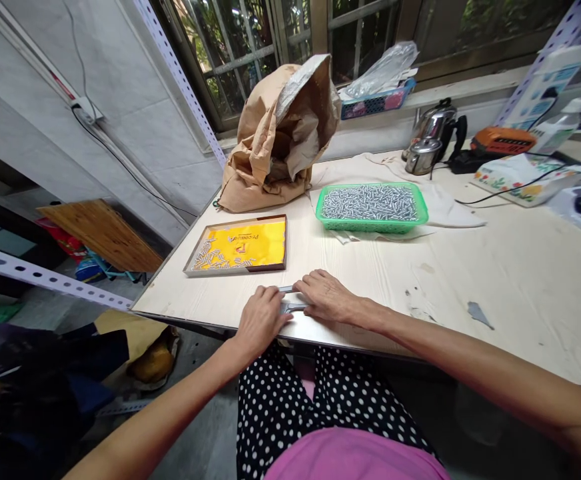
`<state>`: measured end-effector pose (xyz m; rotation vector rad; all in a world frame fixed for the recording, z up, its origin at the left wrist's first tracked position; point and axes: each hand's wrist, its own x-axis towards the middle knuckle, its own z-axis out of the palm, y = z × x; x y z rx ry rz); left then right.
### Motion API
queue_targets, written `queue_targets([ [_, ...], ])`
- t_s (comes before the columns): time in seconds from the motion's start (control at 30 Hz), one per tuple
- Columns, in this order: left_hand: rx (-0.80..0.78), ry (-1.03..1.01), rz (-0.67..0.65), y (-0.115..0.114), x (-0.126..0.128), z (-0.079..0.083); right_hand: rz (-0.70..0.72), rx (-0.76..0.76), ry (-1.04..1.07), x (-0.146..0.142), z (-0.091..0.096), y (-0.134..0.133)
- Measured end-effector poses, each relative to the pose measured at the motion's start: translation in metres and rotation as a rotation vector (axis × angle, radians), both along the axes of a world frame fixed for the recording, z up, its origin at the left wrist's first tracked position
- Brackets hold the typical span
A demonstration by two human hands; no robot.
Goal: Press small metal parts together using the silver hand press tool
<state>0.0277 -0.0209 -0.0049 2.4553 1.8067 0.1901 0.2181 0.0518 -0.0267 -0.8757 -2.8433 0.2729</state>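
My left hand (261,317) and my right hand (324,297) are at the table's front edge, fingers closed on opposite ends of a grey metal piece (295,307). Two roughly parallel bars of it show between my hands; the rest is hidden under the fingers, and its exact kind cannot be made out. Just beyond my left hand lies a shallow box (265,250) with a yellow bottom and several small silvery metal pins (210,257) scattered toward its left side. Farther back, a green plastic basket (370,227) is filled with similar small metal pins (370,202).
A large crumpled brown paper sack (253,153) stands open behind the box. At the back right are a metal kettle (433,123), a small metal pot (423,157), an orange and black battery pack (503,141) and a tissue pack (525,179). A cable crosses the table there.
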Motion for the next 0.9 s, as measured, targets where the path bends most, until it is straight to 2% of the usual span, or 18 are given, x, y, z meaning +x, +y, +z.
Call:
queue_targets([
  [0.1, -0.046, 0.041, -0.203, 0.022, 0.009, -0.005, -0.035, -0.041, 0.066, 0.003, -0.005, 0.001],
  [0.23, -0.132, 0.062, -0.303, 0.043, 0.006, -0.009, -0.110, -0.126, 0.014, 0.010, 0.001, 0.003],
  [0.37, -0.156, 0.044, -0.319, 0.050, 0.004, -0.007, -0.146, -0.175, -0.123, 0.011, 0.015, 0.003],
  [0.53, -0.169, -0.100, -0.335, 0.061, 0.005, -0.011, -0.194, -0.207, -0.153, 0.008, 0.024, 0.006],
  [0.77, -0.134, -0.126, -0.287, 0.073, 0.007, -0.024, -0.120, -0.185, -0.161, 0.002, 0.016, 0.023],
  [0.9, -0.129, -0.162, -0.273, 0.075, 0.008, -0.025, -0.081, -0.150, -0.169, 0.000, 0.007, 0.026],
])
